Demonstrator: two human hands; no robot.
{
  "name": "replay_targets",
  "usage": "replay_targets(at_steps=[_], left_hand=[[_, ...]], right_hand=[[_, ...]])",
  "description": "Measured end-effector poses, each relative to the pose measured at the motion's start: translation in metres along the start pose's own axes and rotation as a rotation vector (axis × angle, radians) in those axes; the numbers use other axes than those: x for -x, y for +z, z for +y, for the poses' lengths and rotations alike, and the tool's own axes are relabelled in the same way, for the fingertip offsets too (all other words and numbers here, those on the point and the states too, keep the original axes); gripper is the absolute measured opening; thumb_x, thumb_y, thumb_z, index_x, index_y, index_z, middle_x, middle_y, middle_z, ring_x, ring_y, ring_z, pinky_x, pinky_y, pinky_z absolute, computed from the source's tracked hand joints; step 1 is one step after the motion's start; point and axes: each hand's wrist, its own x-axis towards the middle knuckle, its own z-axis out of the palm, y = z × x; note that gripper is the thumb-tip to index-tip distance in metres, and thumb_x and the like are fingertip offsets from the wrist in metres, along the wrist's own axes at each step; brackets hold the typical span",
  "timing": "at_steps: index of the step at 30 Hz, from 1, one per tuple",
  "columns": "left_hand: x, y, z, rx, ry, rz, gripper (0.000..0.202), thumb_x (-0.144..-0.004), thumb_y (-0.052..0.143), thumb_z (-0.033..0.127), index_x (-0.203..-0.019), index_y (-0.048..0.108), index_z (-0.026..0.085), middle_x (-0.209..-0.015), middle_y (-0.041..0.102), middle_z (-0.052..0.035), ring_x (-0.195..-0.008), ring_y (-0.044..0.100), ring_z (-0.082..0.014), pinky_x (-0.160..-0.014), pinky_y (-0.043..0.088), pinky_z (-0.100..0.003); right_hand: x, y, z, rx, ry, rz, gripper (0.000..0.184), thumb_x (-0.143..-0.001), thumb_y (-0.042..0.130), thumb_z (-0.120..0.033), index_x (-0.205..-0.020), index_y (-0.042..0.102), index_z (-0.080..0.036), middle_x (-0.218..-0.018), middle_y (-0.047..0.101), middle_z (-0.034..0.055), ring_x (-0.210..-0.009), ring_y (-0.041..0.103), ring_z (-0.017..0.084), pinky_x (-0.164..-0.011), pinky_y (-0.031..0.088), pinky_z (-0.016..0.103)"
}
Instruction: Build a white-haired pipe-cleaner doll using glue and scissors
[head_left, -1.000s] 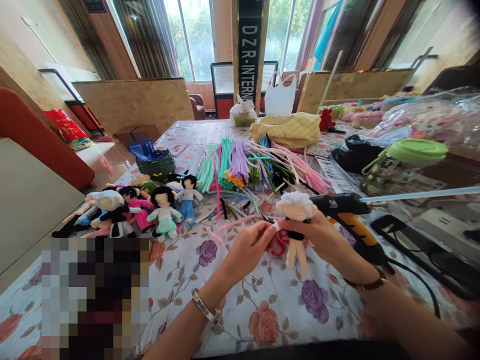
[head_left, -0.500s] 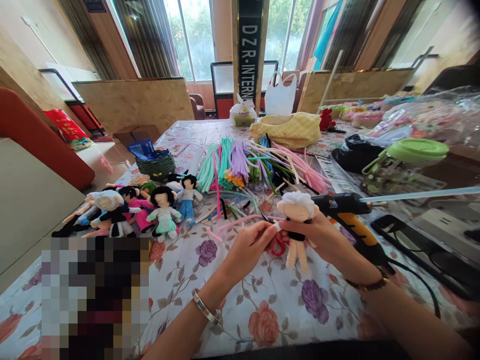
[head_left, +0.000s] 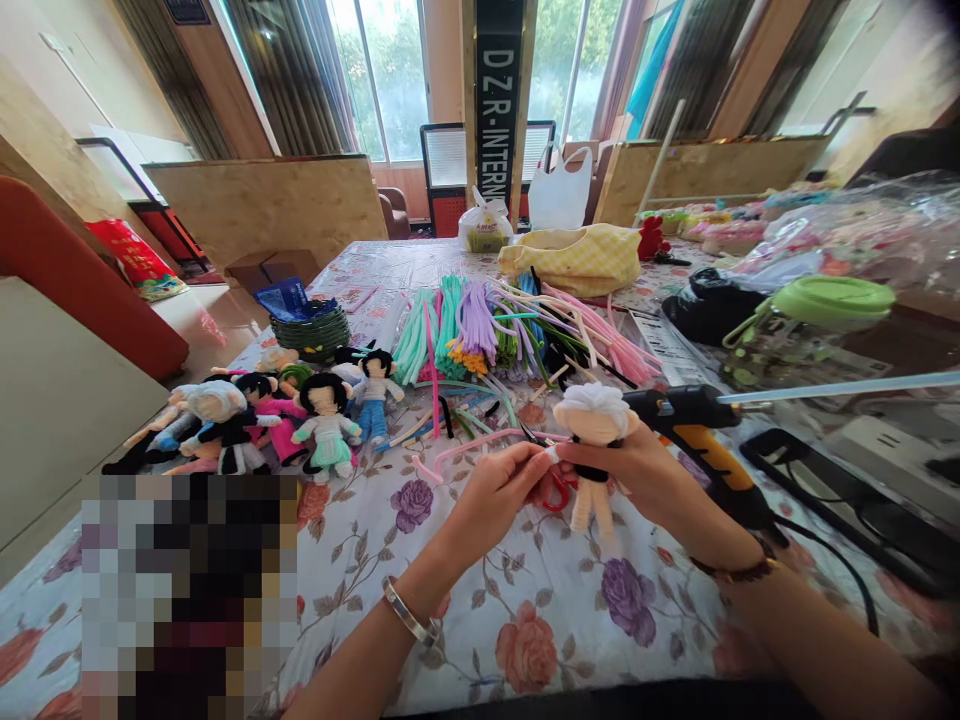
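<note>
Floral-clothed table (head_left: pixel 525 620) bears dolls (head_left: pixel 300 415), pipe cleaners (head_left: pixel 487 335), glue gun (head_left: pixel 697 430).

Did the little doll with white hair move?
No. The white-haired doll stays just left of the glue gun, gripped by the right hand.
</note>
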Motion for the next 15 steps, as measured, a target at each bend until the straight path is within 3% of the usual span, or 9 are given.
replay_targets(at_steps=[15], left_hand=[[-0.0005, 0.0001, -0.001, 0.001, -0.025, 0.011, 0.032, -0.088, 0.046, 0.044, -0.077, 0.056, 0.016, -0.063, 0.051, 0.0017, -0.056, 0.04, -0.0089, -0.054, 0.031, -0.024]], right_hand=[[0.0028, 0.004, -0.0057, -0.004, 0.017, -0.004, 0.026, -0.063, 0.078, -0.032, -0.069, 0.057, -0.019, -0.06, 0.058, -0.002, -0.054, 0.053, 0.012, -0.053, 0.044, 0.026]])
